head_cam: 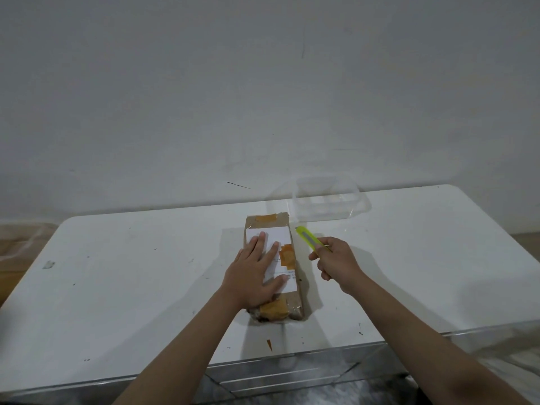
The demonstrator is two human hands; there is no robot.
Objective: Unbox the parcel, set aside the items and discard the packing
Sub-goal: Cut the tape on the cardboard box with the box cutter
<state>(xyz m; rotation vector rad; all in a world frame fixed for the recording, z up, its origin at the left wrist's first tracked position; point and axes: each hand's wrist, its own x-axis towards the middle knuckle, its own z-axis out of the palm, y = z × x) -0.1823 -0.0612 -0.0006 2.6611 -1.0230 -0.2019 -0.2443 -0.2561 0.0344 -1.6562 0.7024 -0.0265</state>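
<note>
Parcel [273,267] lies on scuffed white table [117,273], seemingly.

two bare forearms come up from the bottom edge of the view, each uncovered as far down as it can be seen, with no sleeve or cuff on either. the wrists carry no watch, band or bracelet. the left hand [253,271] is ungloved and its fingers [261,240] bear no rings; the nails are short and unpainted. the right hand [336,260] is ungloved too, with no ring on the knuckles that show. both arms are slim, smooth and unmarked. nothing else of the person is visible.
</note>
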